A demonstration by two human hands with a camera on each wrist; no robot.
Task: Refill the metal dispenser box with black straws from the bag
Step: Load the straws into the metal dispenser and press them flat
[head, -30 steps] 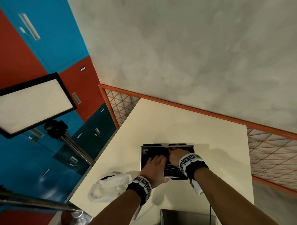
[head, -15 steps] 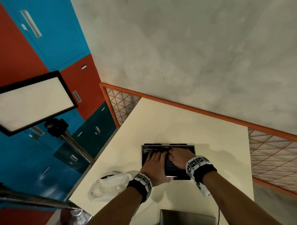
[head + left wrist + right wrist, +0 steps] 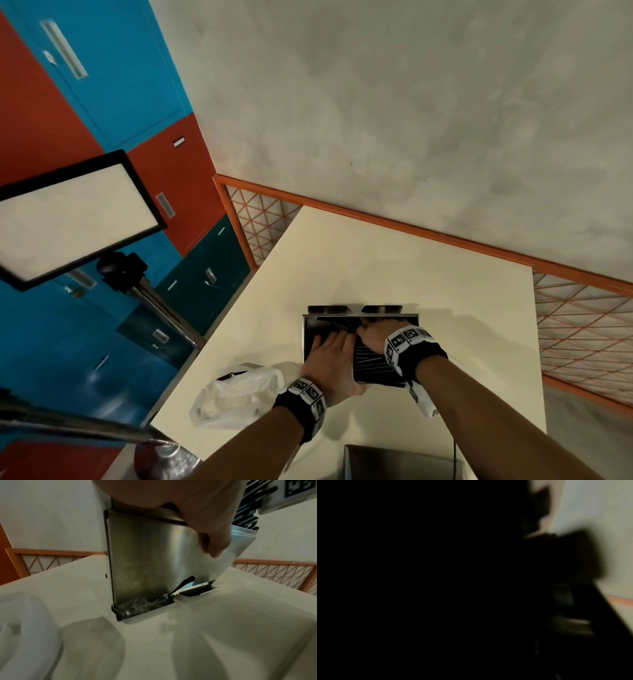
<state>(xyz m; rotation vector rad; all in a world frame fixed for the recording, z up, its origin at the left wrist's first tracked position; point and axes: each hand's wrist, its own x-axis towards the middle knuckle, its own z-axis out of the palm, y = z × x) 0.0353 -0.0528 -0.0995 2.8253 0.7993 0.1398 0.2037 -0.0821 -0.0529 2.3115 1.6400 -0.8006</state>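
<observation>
Overhead, head view: open rectangular metal dispenser box (image 3: 360,346) stands on the cream table (image 3: 394,267), near its middle. Thin black straws (image 3: 375,363) lie inside it, mostly side by side, a few crossed at the far end. Left hand (image 3: 334,359) lies across the box's left half, fingers straight and together, flat on the straws, thumb over the near wall. Right hand (image 3: 375,335) is over the far right part of the box, knuckles up, fingers bent down into the straws; whether they pinch any cannot be told. Both wrists carry black bands with printed square markers. Crumpled translucent white plastic bag (image 3: 236,394) sits on the table to the left of the box, just beside the left wrist, apart from the box. A grey metal item (image 3: 404,462) shows at the near table edge; what it is cannot be told.

Left wrist view: brushed-steel outer wall of the dispenser box (image 3: 145,561) fills the centre, upright on the table (image 3: 223,628). Left hand (image 3: 197,507) overhangs the top rim; thumb (image 3: 216,543) lies against the wall. Straw ends (image 3: 247,513) show above the rim at upper right. One black straw (image 3: 181,585) pokes out at the slot along the base. Bag (image 3: 25,635) blurred at lower left.

Right wrist view: almost all dark. A sliver of a finger (image 3: 547,520) shows at upper right; grip state cannot be told.
</observation>
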